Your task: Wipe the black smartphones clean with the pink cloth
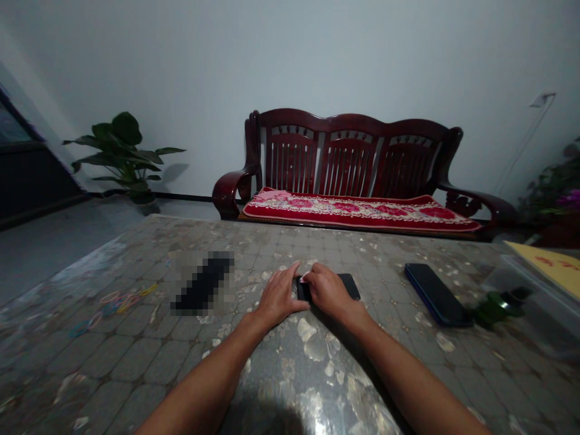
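A black smartphone (348, 286) lies flat on the table in front of me, partly covered by my hands. My left hand (277, 297) is at its left end, thumb and fingers on either side of the edge, gripping it. Over the middle of the phone my right hand (328, 289) is closed, with the fingers bent down onto the screen. A bit of a small white piece (304, 278), like tissue or cloth, shows at its fingertips; most of it is hidden.
To the right lie another smartphone (437, 294), a green bottle (496, 308) and a clear plastic box (539, 296) with yellow paper (550, 266). Colored rubber bands (120, 304) and a blurred-out dark object (203, 284) are left. Beyond the table (181, 353) stands a wooden bench (347, 157).
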Available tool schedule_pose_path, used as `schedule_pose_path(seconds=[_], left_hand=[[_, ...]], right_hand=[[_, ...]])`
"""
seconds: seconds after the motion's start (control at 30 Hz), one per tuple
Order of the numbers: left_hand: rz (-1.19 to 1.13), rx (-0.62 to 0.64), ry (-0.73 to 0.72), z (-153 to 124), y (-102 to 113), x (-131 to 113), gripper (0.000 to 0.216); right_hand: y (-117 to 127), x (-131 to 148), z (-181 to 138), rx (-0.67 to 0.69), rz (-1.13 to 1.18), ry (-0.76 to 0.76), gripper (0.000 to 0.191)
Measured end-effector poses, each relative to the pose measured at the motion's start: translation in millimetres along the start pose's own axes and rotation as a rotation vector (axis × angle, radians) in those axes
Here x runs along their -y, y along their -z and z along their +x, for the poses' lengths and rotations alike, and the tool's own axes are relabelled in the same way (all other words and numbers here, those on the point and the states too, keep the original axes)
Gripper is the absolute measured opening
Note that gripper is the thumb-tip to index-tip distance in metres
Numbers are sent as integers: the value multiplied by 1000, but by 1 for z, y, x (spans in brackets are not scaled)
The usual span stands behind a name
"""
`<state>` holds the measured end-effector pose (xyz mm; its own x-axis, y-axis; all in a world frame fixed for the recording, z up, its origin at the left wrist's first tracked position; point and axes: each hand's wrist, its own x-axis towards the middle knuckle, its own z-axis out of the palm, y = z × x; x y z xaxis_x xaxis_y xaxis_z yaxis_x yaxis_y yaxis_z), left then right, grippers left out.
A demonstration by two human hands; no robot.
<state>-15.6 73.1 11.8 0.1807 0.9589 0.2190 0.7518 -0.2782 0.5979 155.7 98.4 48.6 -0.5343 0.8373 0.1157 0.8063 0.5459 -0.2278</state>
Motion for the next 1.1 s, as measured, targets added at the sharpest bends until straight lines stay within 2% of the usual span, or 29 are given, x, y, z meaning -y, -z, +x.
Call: schedule_pose_path(seconds=[0.07,0.23,0.4,0.63,0.8,0.87,1.0,1.1], left_hand=[[-3,1,5,0,0,-1,105],[-20,-6,2,0,0,1,109],[-33,-5,-11,0,-1,2,109],[-27,-4,2,1,-1,2,113],[-23,5,3,0,-1,2,110],[-22,6,3,0,-1,2,110],[-9,10,0,-1,-1,3,113],[-3,11,-3,-1,-1,3,114]], right_hand=[[-2,1,3,7,17,46,33],[-4,-3,6,-25,3,8,34],[0,-5,1,19,39,181,31],[-8,-6,7,-53,68,154,31],[-4,-6,1,17,98,291,29],[-1,-5,0,44,105,287,29],[-1,-5,0,-13,95,211,31],[-4,-6,-3,-20,104,258,28]])
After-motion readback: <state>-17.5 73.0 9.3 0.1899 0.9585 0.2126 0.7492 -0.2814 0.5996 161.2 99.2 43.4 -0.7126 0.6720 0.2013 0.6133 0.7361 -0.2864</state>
